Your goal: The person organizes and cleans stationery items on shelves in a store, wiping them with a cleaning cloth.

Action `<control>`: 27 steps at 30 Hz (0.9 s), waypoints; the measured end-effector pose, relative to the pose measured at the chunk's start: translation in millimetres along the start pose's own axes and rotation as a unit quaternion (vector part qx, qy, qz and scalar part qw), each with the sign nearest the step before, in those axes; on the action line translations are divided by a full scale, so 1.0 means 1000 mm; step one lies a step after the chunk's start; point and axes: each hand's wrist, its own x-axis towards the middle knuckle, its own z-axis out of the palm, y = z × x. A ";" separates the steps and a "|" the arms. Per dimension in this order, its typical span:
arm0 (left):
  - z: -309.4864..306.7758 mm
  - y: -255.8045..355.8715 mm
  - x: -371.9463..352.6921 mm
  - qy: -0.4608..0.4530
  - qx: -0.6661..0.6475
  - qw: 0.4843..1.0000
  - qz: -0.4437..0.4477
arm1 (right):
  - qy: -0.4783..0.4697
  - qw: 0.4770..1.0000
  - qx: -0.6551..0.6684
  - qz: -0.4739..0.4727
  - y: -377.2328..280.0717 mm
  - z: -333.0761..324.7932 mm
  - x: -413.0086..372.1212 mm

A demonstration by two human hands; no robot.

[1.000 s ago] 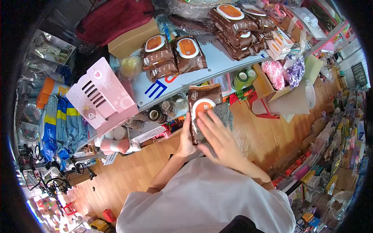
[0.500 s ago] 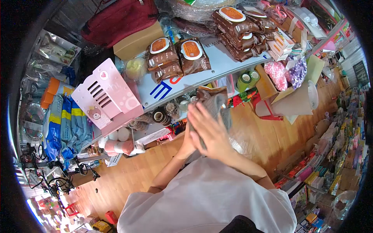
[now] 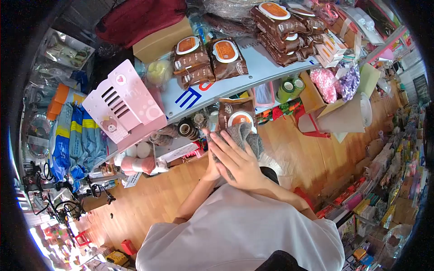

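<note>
In front of my chest, a brown pack of wet wipes with an orange, white-rimmed lid is held in my left hand. Only the thumb side and wrist of that hand show; its other fingers are hidden behind the pack. My right hand presses a grey cloth flat against the lower part of the pack, its fingers stretched out over the fabric. The cloth covers the bottom of the lid. Two stacks of similar brown packs, the left packs and the right packs, sit on the table beyond.
The pale blue tabletop carries a pink slotted holder at left and small white boxes at right. Rolls of tape fill the shelf below. A carton of pink and purple beads stands right, near a red stool.
The cloth and my right hand have shifted down toward my body, uncovering the pack's orange lid. The pack now faces me more squarely.
</note>
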 end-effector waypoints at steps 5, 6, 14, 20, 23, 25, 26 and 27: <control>0.032 0.077 0.034 0.024 -0.111 0.964 -0.239 | 0.039 0.999 -0.019 0.000 0.026 -0.017 0.031; 0.036 0.075 0.034 0.037 -0.127 0.961 -0.244 | 0.051 0.999 -0.016 0.008 0.032 -0.021 0.039; 0.021 0.059 0.040 0.107 -0.193 0.961 -0.169 | -0.033 0.996 0.046 -0.074 0.027 -0.011 0.006; 0.017 0.088 0.037 0.094 -0.208 0.955 -0.191 | -0.016 0.955 0.247 -0.163 0.033 -0.011 -0.057; 0.015 0.093 0.039 0.149 -0.255 0.933 -0.206 | 0.042 0.942 0.333 0.027 0.029 -0.033 -0.066; 0.014 0.097 0.039 0.139 -0.304 0.922 -0.197 | 0.107 0.858 0.458 0.208 0.025 -0.032 -0.063; 0.015 0.096 0.038 0.141 -0.302 0.924 -0.187 | 0.056 0.862 0.448 0.229 0.029 -0.034 -0.059; 0.019 0.095 0.037 0.143 -0.300 0.926 -0.177 | 0.005 0.865 0.436 0.250 0.036 -0.037 -0.055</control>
